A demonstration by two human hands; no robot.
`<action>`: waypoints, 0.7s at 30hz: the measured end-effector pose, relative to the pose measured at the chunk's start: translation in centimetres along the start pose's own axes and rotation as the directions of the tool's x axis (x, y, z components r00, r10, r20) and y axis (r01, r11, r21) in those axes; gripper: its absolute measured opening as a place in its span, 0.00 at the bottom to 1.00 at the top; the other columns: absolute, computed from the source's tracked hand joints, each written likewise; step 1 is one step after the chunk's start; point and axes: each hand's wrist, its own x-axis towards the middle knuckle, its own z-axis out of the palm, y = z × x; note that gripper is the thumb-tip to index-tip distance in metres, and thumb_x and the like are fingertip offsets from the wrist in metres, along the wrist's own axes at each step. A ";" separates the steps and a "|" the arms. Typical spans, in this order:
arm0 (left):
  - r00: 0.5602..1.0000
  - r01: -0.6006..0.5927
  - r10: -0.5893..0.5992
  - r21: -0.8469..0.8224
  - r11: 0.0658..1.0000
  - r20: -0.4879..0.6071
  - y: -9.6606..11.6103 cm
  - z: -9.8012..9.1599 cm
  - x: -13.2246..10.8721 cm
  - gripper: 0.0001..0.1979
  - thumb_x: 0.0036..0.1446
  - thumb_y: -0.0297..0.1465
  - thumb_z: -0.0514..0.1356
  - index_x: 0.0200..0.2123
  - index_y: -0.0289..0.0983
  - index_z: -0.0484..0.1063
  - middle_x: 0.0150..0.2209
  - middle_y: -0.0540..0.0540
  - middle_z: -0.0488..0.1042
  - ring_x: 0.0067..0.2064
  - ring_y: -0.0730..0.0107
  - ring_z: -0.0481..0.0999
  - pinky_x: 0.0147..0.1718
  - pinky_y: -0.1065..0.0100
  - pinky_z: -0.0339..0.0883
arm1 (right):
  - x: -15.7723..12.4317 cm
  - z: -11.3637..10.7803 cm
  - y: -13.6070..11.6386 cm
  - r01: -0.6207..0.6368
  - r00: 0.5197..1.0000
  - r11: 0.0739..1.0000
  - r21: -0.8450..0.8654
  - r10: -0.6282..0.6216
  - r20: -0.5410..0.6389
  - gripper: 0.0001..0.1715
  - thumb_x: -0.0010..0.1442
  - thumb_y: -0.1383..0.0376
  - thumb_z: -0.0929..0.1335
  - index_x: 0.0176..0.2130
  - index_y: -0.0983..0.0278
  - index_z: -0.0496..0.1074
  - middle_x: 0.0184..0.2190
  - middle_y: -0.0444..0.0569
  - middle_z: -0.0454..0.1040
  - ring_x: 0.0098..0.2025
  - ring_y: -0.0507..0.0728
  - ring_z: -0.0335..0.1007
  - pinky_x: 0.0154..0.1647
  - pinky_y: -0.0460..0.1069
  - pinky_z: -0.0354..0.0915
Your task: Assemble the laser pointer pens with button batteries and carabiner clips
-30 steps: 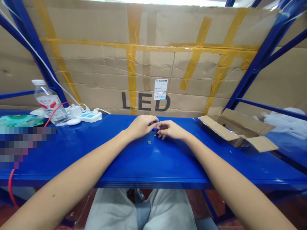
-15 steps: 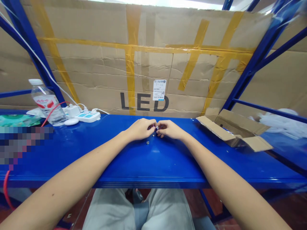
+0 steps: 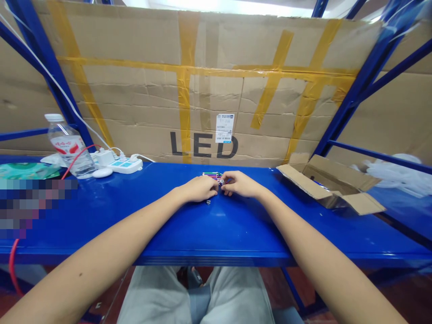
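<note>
Both hands meet at the middle of the blue table [image 3: 216,234]. Behind my left hand [image 3: 201,188] shows a cluster of thin, shiny coloured rods [image 3: 209,174], green and purple with silvery ends. My right hand [image 3: 241,183] is closed, thumb and fingers pinched at the right end of that cluster. A small round silvery piece [image 3: 222,182] shows at its fingertips. My left fingers are curled down to the tabletop; whatever is in them is hidden. Just in front of them lies a small metal piece [image 3: 208,202].
An open cardboard box [image 3: 303,182] stands at the right. At the left are a plastic bottle [image 3: 72,150], a white power strip [image 3: 126,166] and a red cable [image 3: 14,265]. A large carton [image 3: 141,103] marked LED rises behind the table.
My left hand has drawn back slightly from the right fingertips and dipped toward the table, uncovering the coloured rods. A small piece between the hands is now covered by my left fingers.
</note>
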 end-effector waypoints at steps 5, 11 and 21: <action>0.999 0.031 -0.033 -0.132 0.991 -0.016 -0.3 -0.1 -0.1 0.04 0.56 0.29 0.58 0.30 0.38 0.73 0.26 0.49 0.75 0.27 0.68 0.72 0.26 0.69 0.58 | 0.0 0.1 0.2 0.020 1.000 1.000 0.016 -0.020 -0.004 0.08 0.53 0.69 0.70 0.35 0.64 0.67 0.26 0.45 0.74 0.24 0.52 0.73 0.26 0.46 0.70; 0.944 -0.063 0.006 -0.164 0.984 -0.328 0.0 -0.7 -0.2 0.06 0.61 0.30 0.56 0.37 0.37 0.72 0.34 0.46 0.77 0.34 0.67 0.74 0.32 0.69 0.62 | -0.5 0.1 -1.2 -0.029 1.000 1.000 -0.007 0.029 -0.005 0.06 0.54 0.71 0.69 0.34 0.65 0.67 0.23 0.44 0.73 0.24 0.51 0.72 0.26 0.45 0.69; 0.928 -0.147 0.111 -0.075 0.986 -0.354 0.1 0.0 0.0 0.10 0.64 0.28 0.54 0.44 0.39 0.73 0.43 0.45 0.78 0.44 0.65 0.77 0.42 0.67 0.66 | -0.4 0.2 -0.9 -0.027 1.000 0.997 0.071 0.027 0.007 0.07 0.54 0.70 0.70 0.33 0.64 0.65 0.23 0.44 0.73 0.24 0.52 0.73 0.27 0.48 0.71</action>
